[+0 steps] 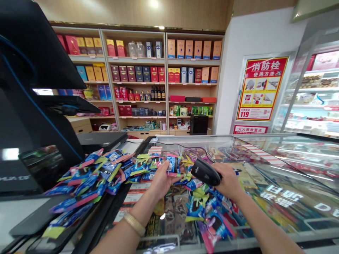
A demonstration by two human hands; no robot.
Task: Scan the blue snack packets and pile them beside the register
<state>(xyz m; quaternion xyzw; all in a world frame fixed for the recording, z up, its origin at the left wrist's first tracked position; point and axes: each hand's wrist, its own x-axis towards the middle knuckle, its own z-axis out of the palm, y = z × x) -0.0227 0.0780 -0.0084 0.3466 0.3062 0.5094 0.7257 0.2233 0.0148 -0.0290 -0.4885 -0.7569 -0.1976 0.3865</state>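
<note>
My left hand (162, 180) grips a small blue snack packet (173, 164) with a pink edge, holding its printed side up over the glass counter. In my right hand (228, 179) is a black barcode scanner (206, 172), its head pointed left toward that packet; a dark cord runs behind it. Below the scanner lies a loose pile of blue, pink and green packets (209, 208). A larger heap of similar packets (92, 176) spreads on the left, beside the till, with more trailing toward my left hand.
At the left stands a black till with a screen (39, 46). The glass display case (254, 148) holds more goods under its top. Shelves of boxed bottles (143, 74) line the back wall. A red and yellow sign (261, 88) hangs on the right.
</note>
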